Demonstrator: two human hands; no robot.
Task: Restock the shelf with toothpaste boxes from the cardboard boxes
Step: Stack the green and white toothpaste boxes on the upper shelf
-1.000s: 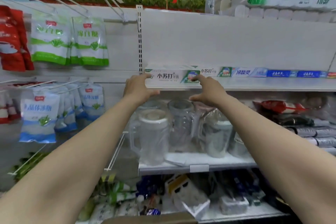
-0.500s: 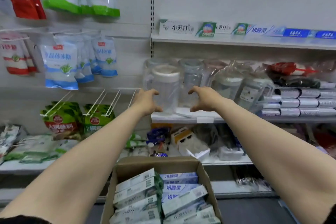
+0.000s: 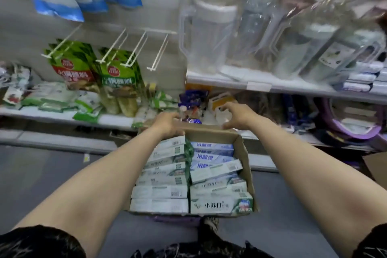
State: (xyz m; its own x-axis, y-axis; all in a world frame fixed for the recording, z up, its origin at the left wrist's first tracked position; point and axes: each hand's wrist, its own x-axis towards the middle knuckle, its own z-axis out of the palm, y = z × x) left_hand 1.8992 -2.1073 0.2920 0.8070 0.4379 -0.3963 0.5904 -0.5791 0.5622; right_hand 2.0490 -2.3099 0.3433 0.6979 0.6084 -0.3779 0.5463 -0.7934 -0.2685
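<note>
Toothpaste boxes (image 3: pixel 163 190) packed flat in open cardboard box (image 3: pixel 245 153), in front of shelf (image 3: pixel 293 90). R hand (image 3: pixel 236 116) loosely spread, empty, over far rim. L hand (image 3: pixel 167 124) at far-left corner; grip can't tell.

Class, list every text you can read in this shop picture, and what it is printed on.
"小苏打": nearest toothpaste box in the cardboard box.
"冷酸灵": blue toothpaste boxes at the back.
Green hanging bags, barcodes, shelf tag: too blurred to read.

Left hand (image 3: pixel 167 124), right hand (image 3: pixel 238 115) over box (image 3: pixel 244 153)
</note>
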